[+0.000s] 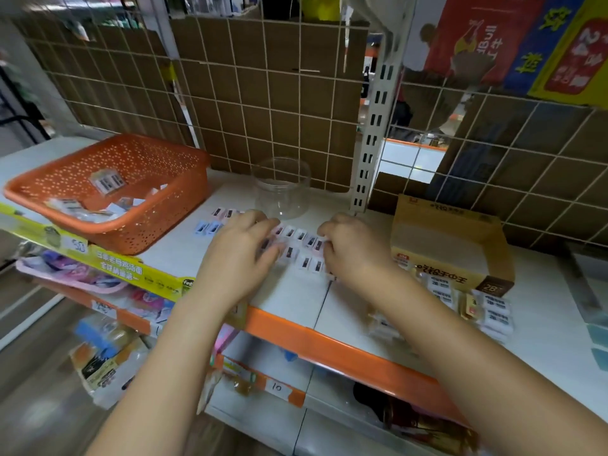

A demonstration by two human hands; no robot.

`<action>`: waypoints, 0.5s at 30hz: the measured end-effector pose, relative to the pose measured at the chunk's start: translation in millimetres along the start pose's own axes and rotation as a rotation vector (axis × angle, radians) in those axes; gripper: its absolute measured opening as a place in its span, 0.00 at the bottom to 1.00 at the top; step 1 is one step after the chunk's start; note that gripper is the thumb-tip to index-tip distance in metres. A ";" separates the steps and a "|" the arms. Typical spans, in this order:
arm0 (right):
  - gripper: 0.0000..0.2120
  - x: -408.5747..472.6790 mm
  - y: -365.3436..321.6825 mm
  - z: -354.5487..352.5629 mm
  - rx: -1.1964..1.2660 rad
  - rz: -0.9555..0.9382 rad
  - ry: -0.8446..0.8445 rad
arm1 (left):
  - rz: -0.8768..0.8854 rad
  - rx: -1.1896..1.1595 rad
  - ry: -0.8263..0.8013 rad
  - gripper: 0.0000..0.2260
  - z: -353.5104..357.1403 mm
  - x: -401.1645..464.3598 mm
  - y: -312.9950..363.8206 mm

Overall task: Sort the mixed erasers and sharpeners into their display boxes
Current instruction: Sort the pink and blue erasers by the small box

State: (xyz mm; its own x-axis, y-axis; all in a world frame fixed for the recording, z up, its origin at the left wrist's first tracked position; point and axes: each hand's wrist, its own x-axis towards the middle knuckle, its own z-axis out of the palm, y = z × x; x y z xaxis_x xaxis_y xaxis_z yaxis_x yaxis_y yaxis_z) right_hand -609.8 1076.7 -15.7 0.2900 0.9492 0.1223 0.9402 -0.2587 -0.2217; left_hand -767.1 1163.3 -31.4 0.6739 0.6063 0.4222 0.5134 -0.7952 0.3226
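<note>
The little sharpeners (297, 245) lie in rows on the white shelf (329, 297), just in front of a clear round jar (282, 187). More of them, blue and pink ones (210, 225), sit a bit to the left. Each one is a small block with a dark hole on top. They lie flat, side by side, and the rows run from far left to near right across the shelf. The picture is too blurry to tell which way each small block's long side runs.

The left hand (245, 248) lies on the left end of the rows with its fingers (273, 250) bent down onto the sharpeners. It seems to push or gather them, but the blur hides whether it pinches any. The right hand (352, 248) sits at the right end with its fingers curled in tight. It may hold a sharpener, but that cannot be seen.

These look light, hard and smooth, so they will likely slide and tip with a small push. A good way would be to pinch one by its two flat sides.

Wrapped erasers (493, 311) lie near the right, just beside an open cardboard box (450, 255). An orange basket (108, 189) at the left holds a few more packs
</note>
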 end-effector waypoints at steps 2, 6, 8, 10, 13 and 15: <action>0.15 5.2 -11.9 -1.9 0.025 -0.073 0.014 | -0.021 0.048 0.035 0.24 -13.9 -1.7 -9.1; 0.16 24.0 -43.1 -5.5 0.019 -0.194 0.005 | -0.044 0.157 0.113 0.22 -39.5 -7.5 -35.4; 0.16 37.0 -60.2 -2.8 0.028 -0.239 0.016 | -0.072 0.177 0.138 0.22 -50.8 -11.5 -52.4; 0.16 51.2 -79.0 2.2 0.043 -0.277 0.030 | -0.094 0.189 0.157 0.21 -61.2 -14.9 -74.3; 0.15 76.5 -110.4 10.4 0.051 -0.299 0.017 | -0.128 0.201 0.162 0.22 -77.0 -16.4 -114.6; 0.13 97.2 -132.0 16.8 0.083 -0.308 0.033 | -0.140 0.202 0.172 0.22 -88.0 -15.9 -145.8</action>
State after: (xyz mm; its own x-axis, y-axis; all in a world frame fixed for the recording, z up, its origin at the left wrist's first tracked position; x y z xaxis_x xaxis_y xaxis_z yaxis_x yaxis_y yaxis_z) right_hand -708.8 1206.1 9.2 0.0004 0.9739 0.2270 0.9674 0.0571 -0.2468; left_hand -899.4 1269.7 -10.5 0.4978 0.6875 0.5286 0.7022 -0.6773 0.2196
